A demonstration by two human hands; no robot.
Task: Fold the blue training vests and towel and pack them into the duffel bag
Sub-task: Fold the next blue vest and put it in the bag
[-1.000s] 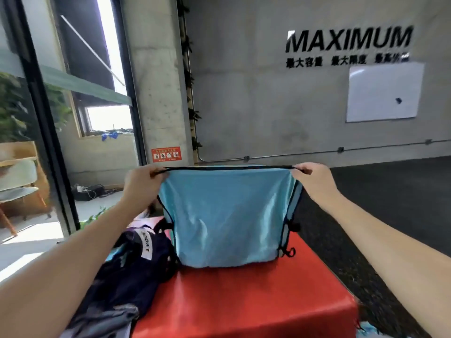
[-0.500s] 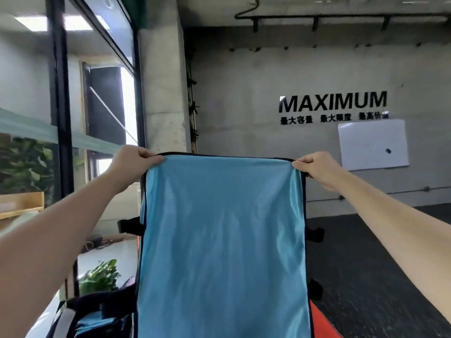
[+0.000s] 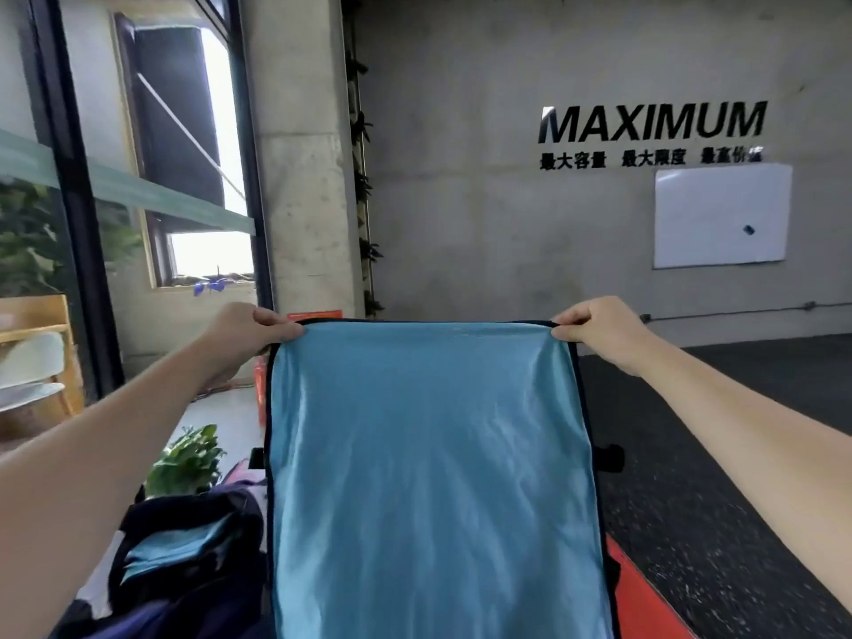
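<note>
Two hands, left hand, right hand, pinching blue vest, wall lettering "MAXIMUM"

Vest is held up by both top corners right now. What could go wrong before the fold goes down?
1. The light blue vest with dark trim hangs only from pinches by the left hand and right hand; one slip and it would likely bunch.
2. It blocks sight of the red padded block, so laying it down flat is partly blind.
3. The dark open duffel bag sits close at its left edge; the side straps might snag there.
</note>
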